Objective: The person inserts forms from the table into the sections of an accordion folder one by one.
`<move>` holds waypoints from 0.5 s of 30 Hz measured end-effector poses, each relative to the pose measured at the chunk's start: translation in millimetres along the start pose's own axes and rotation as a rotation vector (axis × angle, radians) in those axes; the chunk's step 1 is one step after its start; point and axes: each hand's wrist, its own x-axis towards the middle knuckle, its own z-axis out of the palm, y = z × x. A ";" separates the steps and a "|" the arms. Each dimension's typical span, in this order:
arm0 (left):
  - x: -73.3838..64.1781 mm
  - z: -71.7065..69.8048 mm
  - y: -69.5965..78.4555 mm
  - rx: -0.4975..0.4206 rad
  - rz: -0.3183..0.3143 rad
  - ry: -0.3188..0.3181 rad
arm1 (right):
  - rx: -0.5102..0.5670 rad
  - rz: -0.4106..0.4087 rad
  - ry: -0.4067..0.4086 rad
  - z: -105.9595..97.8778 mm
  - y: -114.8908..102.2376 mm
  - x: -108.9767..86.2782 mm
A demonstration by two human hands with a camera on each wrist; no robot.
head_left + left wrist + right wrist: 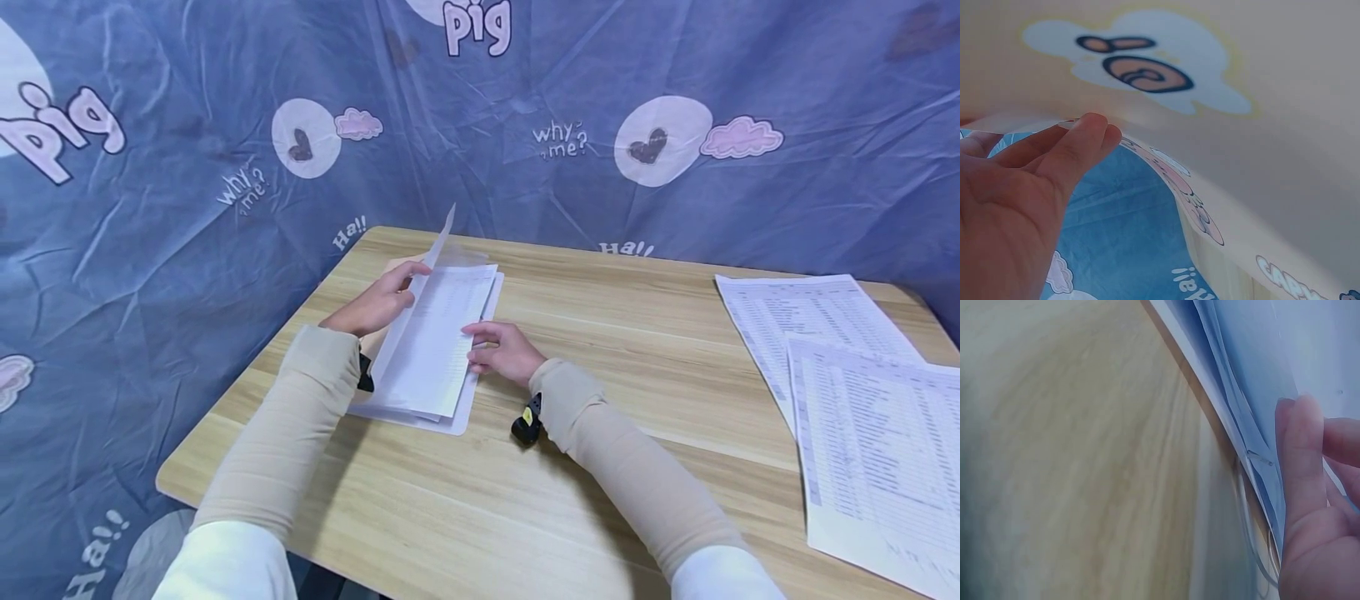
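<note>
A folder point(458, 423) lies opened toward the left side of the table, with printed paper sheets point(431, 350) inside it. My left hand point(377, 300) pinches the folder's raised cover at its upper left. Cartoon prints show on the outside of that cover point(1166, 50) in the left wrist view, where my left hand point(1029, 181) has its thumb and fingers on the edge. At the right edge of the sheets, my right hand point(506, 352) pinches the paper between thumb and fingers. Several layered edges and a thin clear loop show beside my right hand point(1316, 500) in the right wrist view.
Two printed sheets overlap at the right of the table, one farther back point(795, 304) and one nearer point(877, 450). The wooden table point(600, 308) meets a blue patterned cloth point(525, 167) at the back and left.
</note>
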 end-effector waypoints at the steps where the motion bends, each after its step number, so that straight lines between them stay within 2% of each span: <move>1: 2.2 0.0 -4.0 0.000 0.003 0.003 | -0.001 -0.001 -0.001 0.5 0.0 0.4; 4: 9.2 -0.4 -16.8 0.002 0.005 0.011 | -0.003 -0.003 -0.007 1.8 -0.2 1.7; 6: 10.7 -0.4 -19.8 0.013 0.016 0.016 | -0.003 -0.004 -0.009 2.4 0.0 2.7; 15: 10.1 -0.6 -19.9 0.023 0.031 0.036 | -0.002 -0.009 -0.014 6.8 -1.5 3.7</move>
